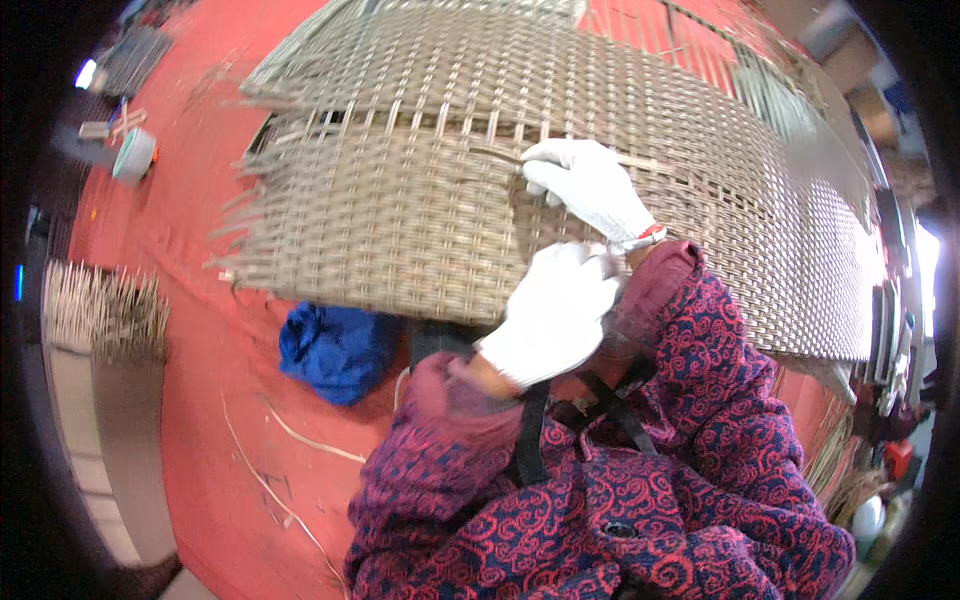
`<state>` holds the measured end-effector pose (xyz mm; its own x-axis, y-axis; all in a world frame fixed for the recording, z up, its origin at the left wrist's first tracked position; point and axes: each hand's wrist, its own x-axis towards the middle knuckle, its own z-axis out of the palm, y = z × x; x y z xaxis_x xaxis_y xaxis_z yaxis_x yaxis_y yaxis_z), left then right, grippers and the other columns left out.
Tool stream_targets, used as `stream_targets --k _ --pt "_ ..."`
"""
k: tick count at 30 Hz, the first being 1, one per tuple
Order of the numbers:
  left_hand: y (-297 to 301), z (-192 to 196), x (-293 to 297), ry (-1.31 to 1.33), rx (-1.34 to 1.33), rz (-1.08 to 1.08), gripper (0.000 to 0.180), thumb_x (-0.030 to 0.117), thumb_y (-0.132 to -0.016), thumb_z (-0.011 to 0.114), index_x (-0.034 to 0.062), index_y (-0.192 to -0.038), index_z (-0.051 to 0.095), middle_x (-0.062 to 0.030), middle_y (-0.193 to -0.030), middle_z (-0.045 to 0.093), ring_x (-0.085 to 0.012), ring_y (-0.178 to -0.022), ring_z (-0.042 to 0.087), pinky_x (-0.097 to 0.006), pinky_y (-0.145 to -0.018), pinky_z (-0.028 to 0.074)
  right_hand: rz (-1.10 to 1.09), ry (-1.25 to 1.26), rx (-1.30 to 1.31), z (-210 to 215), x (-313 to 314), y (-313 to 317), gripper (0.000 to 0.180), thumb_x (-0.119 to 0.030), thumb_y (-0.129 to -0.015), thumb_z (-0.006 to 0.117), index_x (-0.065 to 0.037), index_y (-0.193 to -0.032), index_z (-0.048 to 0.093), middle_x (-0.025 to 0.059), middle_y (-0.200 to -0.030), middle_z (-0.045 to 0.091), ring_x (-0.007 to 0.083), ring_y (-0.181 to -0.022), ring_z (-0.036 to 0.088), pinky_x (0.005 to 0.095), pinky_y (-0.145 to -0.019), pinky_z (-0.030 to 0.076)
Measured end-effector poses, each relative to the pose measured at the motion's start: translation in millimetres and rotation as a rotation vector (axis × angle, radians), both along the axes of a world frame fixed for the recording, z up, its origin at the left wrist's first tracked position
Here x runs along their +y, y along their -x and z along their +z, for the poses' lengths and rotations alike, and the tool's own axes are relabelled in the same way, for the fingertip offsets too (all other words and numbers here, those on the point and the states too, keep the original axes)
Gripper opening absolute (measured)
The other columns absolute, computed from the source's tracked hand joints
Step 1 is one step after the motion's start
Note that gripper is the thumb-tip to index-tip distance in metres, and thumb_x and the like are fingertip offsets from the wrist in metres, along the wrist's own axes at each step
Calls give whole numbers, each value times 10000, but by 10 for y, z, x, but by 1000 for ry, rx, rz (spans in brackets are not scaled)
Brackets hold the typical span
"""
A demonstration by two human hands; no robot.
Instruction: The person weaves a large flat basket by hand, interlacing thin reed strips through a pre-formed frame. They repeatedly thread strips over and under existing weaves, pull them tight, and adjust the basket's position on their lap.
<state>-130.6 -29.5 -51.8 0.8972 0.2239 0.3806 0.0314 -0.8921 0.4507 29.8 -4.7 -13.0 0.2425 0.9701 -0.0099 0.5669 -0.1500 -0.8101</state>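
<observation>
A large brownish-grey woven wicker panel (420,220) spreads in front of me, with loose strand ends sticking out along its left side. My right hand (592,188), in a white glove, is over the panel near a row of gaps in the weave. Its fingers pinch a thin brown wicker strand (493,154) that points left. Closer to my body, my left hand (555,315), also gloved in white, is closed by the panel's near edge, just below my right wrist. Blur and the curled fingers hide what it holds, if anything.
Red sheeting (215,400) covers the floor, with thin pale strands (310,440) lying on it. A blue cloth bundle (340,350) sits under the panel's near edge. Another piece with frayed wicker (105,310) stands at far left, below a pale green roll (134,156).
</observation>
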Motion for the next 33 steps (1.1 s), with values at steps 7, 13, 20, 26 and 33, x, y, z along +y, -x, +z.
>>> stream_targets --k 7,13,20,26,33 --pt "486 445 920 320 -103 124 218 176 -923 667 49 -1083 743 -128 -1099 738 -304 -1050 679 -400 -960 520 -244 89 16 99 -72 -326 291 -305 -915 644 -53 -1008 756 87 -792 722 176 -697 673 350 -703 530" --pt "280 339 1422 151 -237 360 175 174 -915 705 64 -1044 746 -117 -1014 741 -310 -978 686 -386 -882 537 -245 18 -440 202 -52 -278 266 -297 -911 654 -66 -1010 741 82 -794 722 211 -697 691 363 -636 518" --pt "-211 90 1552 -244 -26 494 186 299 -918 689 192 -1040 780 -108 -1335 628 -315 -1262 549 -468 -1064 396 -157 215 -628 341 59 -197 250 -320 -862 579 -131 -910 736 107 -929 732 341 -901 706 474 -777 546" --pt "-351 -13 1609 -447 199 442 279 378 -946 618 148 -987 771 -122 -1470 513 -342 -1326 455 -531 -1050 350 -125 198 -554 -3 226 -329 288 -347 -882 572 -130 -963 743 128 -989 731 338 -967 702 473 -848 555" --pt "-421 -175 1672 -152 -58 509 193 333 -826 775 148 -878 789 -102 -1378 607 -328 -1290 508 -528 -1056 356 -167 90 -578 -182 234 -210 261 -350 -898 594 -121 -926 718 141 -912 719 355 -889 700 502 -769 547"
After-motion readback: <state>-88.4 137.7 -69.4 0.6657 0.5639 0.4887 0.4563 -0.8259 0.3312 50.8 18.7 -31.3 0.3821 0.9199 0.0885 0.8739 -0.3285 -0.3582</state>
